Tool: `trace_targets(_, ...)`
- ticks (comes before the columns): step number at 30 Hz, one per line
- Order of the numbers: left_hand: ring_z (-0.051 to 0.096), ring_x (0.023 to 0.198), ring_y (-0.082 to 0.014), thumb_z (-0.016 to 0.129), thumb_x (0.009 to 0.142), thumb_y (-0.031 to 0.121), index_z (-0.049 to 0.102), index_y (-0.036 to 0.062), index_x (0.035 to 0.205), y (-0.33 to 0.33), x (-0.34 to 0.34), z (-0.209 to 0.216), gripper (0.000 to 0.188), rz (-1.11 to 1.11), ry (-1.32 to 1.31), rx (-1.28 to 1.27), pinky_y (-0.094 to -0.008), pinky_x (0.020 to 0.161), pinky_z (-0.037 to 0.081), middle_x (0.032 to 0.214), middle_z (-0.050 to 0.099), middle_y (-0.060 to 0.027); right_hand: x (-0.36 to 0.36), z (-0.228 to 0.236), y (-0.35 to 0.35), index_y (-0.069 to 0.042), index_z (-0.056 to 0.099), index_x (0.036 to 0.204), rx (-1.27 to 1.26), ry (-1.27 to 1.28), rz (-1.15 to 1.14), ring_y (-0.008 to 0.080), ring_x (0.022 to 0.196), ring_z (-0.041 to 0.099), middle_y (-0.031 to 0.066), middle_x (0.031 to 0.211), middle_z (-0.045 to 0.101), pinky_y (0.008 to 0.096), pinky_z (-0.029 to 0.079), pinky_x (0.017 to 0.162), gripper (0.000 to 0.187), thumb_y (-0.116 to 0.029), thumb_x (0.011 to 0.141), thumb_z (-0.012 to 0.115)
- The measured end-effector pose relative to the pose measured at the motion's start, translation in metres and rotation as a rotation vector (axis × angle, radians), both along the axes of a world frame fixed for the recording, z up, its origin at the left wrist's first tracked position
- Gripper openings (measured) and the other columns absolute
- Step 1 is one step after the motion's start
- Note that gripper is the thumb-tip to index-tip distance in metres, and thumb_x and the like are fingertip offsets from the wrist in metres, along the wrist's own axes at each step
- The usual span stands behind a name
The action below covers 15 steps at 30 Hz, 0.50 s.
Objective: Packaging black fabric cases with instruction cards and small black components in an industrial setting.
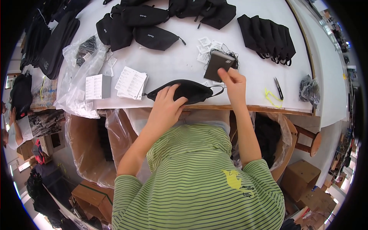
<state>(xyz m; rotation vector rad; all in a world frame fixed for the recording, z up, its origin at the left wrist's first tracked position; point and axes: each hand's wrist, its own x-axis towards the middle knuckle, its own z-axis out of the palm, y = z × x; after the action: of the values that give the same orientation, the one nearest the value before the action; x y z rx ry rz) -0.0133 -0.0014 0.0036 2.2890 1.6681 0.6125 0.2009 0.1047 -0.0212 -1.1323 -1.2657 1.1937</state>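
Observation:
A black zip pouch lies at the table's near edge with its mouth gaping and a strap loop at its right end. My left hand grips the near rim, fingertips reaching into the opening. Up and to the right, my right hand pinches a dark grey card between thumb and fingers; the fingers behind it are hidden. Black cords lie tangled behind the card, beside small white printed labels. Left of the pouch sit a fanned stack of white printed cards and a neater stack.
Finished-looking black pouches lie along the far side, with a folded row at right. A clear plastic bag is at left. A pen-like tool and yellow string lie at right. Plastic-lined cardboard boxes stand below the edge.

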Motion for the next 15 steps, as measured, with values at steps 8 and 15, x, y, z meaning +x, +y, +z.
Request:
trace_targets(8,0.046,0.116,-0.0288,0.068,0.073,0.011,0.065,0.0103,0.095,-0.019,-0.005,-0.007,0.023,0.016,-0.084,0.153,-0.0398,0.094,0.039,0.120,0.053,-0.0090,-0.032,0.027,-0.036,-0.014,0.075,0.088,0.463,-0.807,0.462,0.0217,0.051,0.051,0.0055,0.058,0.050,0.0339,0.039,0.047,0.016,-0.026,0.078,0.070)
trace_targets(15,0.058,0.097,-0.0223,0.068,0.068,0.009,0.063,0.0092,0.092,-0.014,-0.009,-0.013,0.025,-0.137,-0.056,0.245,-0.0354,0.090,0.041,0.104,0.059,-0.0062,-0.038,0.015,-0.048,-0.015,0.074,0.088,0.557,-1.034,0.539,0.0211,0.056,0.054,0.0059,0.071,0.049,0.0333,0.041,0.050,0.020,-0.032,0.079,0.068)
